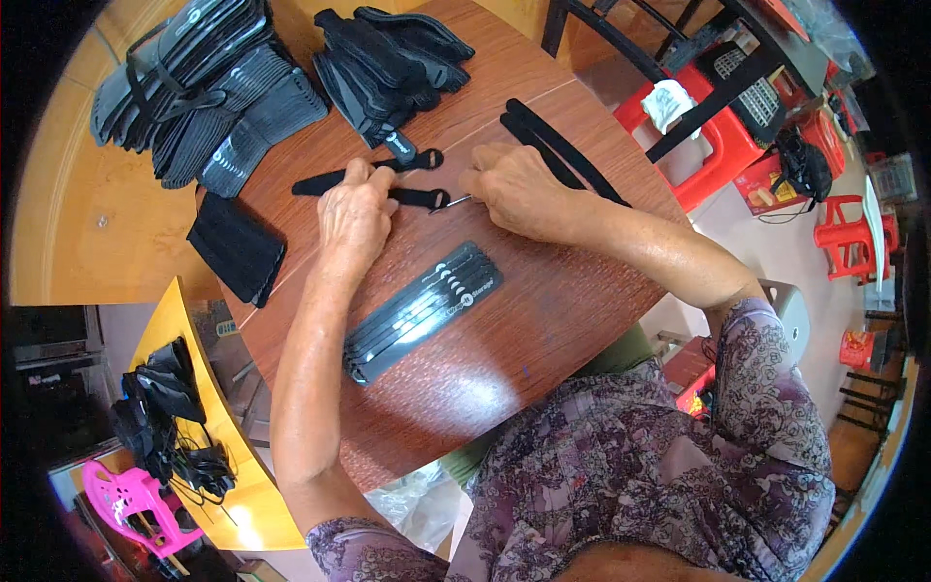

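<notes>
My left hand (354, 218) is closed over a black fabric strap (415, 197) whose looped end sticks out toward my right hand. A second black strap (315, 183) lies just beyond it, partly under my left fingers, with its own loop at the right end. My right hand (519, 189) pinches a thin metal piece (456, 202) whose tip meets the nearer strap's loop; its full shape is hidden by my fingers. Closer to me lies a neat stack of flat black straps with white print (422, 315). Two long black strips (562, 150) rest beside my right hand.
Piles of banded black straps (238, 107) and a loose black bundle (388, 68) sit along the far side of the wooden table (533, 301). A folded black stack (238, 250) is at its left edge. A red stool (713, 155) stands right; a yellow table (228, 485) lower left.
</notes>
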`<state>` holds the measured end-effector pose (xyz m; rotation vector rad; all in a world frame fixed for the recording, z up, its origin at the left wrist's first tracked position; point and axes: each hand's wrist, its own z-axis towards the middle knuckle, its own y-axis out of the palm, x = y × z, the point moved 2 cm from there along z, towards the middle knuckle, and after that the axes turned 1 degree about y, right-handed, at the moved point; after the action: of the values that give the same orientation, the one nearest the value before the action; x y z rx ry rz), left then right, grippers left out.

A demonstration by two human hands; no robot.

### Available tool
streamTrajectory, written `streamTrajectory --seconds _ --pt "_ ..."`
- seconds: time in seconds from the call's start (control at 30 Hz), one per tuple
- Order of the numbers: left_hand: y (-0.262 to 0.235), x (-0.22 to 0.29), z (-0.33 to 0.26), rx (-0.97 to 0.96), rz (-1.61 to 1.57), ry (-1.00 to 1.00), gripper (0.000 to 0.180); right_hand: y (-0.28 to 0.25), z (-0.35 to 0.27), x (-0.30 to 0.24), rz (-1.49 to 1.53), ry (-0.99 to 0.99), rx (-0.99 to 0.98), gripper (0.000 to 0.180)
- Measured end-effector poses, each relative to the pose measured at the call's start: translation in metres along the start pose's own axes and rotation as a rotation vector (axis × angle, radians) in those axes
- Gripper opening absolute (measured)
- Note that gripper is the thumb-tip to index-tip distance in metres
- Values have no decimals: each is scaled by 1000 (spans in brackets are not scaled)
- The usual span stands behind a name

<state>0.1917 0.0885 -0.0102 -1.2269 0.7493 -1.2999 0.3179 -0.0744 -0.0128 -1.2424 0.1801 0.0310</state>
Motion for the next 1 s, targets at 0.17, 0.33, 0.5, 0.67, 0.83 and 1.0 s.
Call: streamTrajectory --seconds 0.17,0.33,0.5,0.67,0.83,1.0 --pt "-13 0 -15 -85 -8 -11 21 -2 6 4 113 70 50 4" --pt "-22 14 -23 -129 -28 23 38 6 29 -6 174 100 165 8" --pt "-28 22 -29 -181 -92 39 57 24 43 -17 142 -37 158 10" --pt "-32 21 -34 -203 -91 38 50 30 52 -18 182 10 96 12" --pt "-27 14 -30 -263 -199 -2 38 34 62 -15 209 48 46 13" --pt "-19 8 -35 -209 -200 76 34 38 61 -14 194 90 -3 16"
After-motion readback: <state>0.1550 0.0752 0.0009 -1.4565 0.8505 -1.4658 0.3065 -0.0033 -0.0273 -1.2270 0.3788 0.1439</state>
